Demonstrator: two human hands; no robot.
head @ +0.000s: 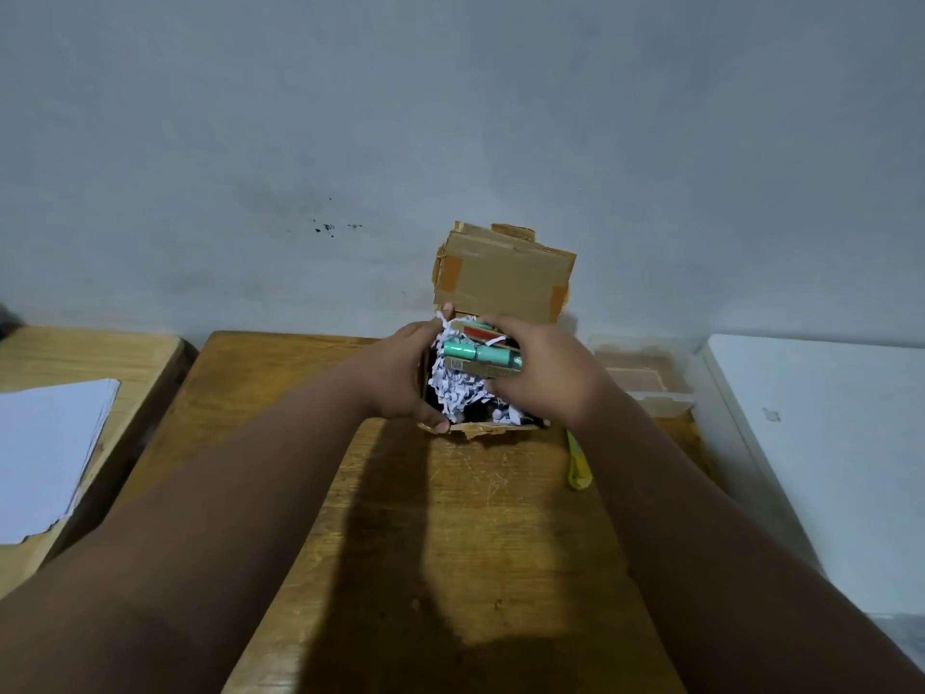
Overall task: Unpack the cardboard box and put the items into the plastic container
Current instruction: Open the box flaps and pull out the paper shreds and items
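**A:** So, from the head camera, what is going on at the cardboard box (pixel 493 388)?

**B:** It is sitting at the far end of the wooden worktop (pixel 450 518), against the wall, with its flap standing upright at the back. The left hand (pixel 400 378) is wrapping the box's left side, fingers curled over the far rim and thumb on the near corner, so it is clamped on the box. The right hand (pixel 545 373) is reaching into the opening, and its fingers are closing around a teal marker (pixel 475 352) and a flat gold-edged packet (pixel 483 368) lying on top of the shredded paper (pixel 458 388).

**A:** And the plastic container?

**B:** The plastic container (pixel 645 373) is standing just beside the box on the right, clear-walled, partly hidden behind the right wrist. I cannot tell what is inside it. A yellow tool (pixel 578 463) is lying on the worktop near the right forearm.

**A:** What could go wrong from here?

**B:** I am judging that the right hand is taking several things at once, so one may be slipping out as it lifts. Shreds may be clinging to the items and trailing into the container. If the left hand is loosening, the light box could be rising with the pull. The right forearm is also passing close over the container and could be nudging it.
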